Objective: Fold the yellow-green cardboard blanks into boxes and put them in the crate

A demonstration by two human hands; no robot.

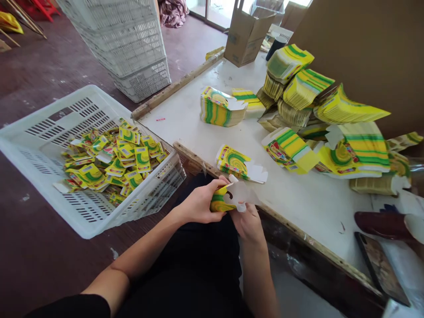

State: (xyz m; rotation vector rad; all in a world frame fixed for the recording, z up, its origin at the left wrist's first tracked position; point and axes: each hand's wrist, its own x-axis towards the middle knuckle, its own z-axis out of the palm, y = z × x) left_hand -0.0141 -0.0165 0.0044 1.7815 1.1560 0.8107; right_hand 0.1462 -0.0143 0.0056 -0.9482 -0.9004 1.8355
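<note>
Over my lap, my left hand (pixel 200 202) is closed around a small yellow and green carton (pixel 218 204), thumb on top and fingers below. The carton's white end flaps (pixel 247 194) stand open toward the right. My right hand (pixel 247 223) grips the carton at the flap end, with white coverings on some fingertips; its other fingers are partly hidden behind the flaps. Just beyond my hands, a short stack of flattened cartons (pixel 233 161) lies at the table's edge. To my left, a white plastic crate (pixel 43 117) holds many filled-looking yellow cartons (pixel 115 159).
On the white table (pixel 185 112) stand a taller carton stack (pixel 217 110) and heaped bundles of flat cartons (pixel 308 88). A cardboard box (pixel 247 37) is at the back. A phone (pixel 380 267) lies at right. Stacked white crates (pixel 132 48) rise behind the filled crate.
</note>
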